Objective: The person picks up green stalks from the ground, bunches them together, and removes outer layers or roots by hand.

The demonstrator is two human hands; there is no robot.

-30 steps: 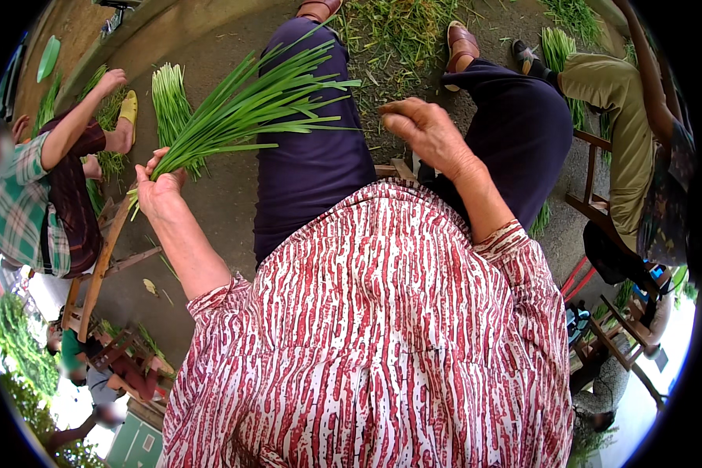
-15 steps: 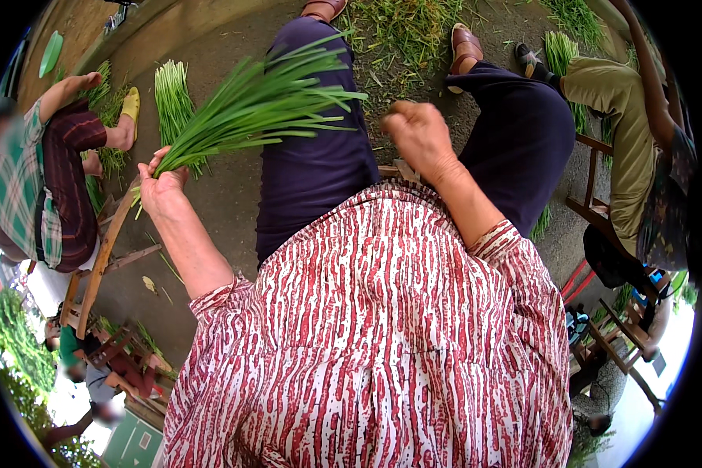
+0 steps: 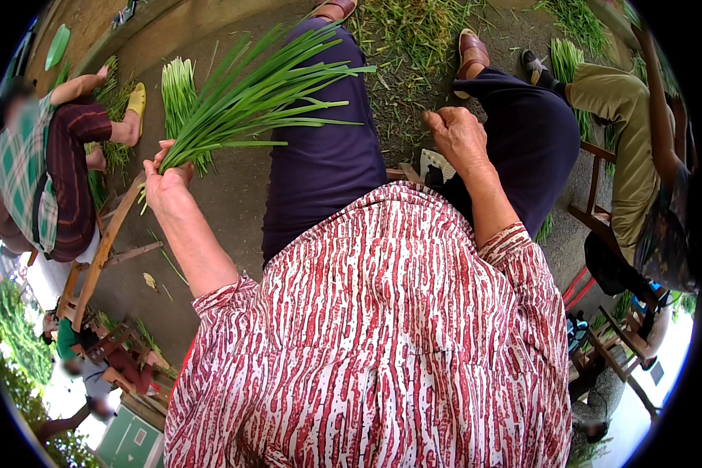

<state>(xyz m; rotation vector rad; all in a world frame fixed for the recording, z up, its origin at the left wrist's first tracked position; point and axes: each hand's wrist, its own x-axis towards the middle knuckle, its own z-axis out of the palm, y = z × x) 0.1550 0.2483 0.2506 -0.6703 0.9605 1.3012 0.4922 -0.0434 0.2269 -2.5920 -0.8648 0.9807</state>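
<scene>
A fanned bunch of garlic chives, long flat green leaves, is gripped at its stem ends by my left hand. Its leaves spread up and right across my left thigh, and a few short ends poke out below the hand. My right hand hovers between my knees, close to the right thigh, its fingers curled in with the back of the hand showing. No leaf sticks out of it. Behind the held bunch, another bunch of chives with pale ends lies on the ground.
Loose leaf trimmings cover the ground by my sandals. At left sits a person in a plaid top, beside a wooden bench. At right, another person's khaki leg is next to more chives. Others sit farther back.
My right hand has shifted right, away from the leaf tips, toward my right thigh. The chives in my left hand have spread out more, while that hand has barely moved.
</scene>
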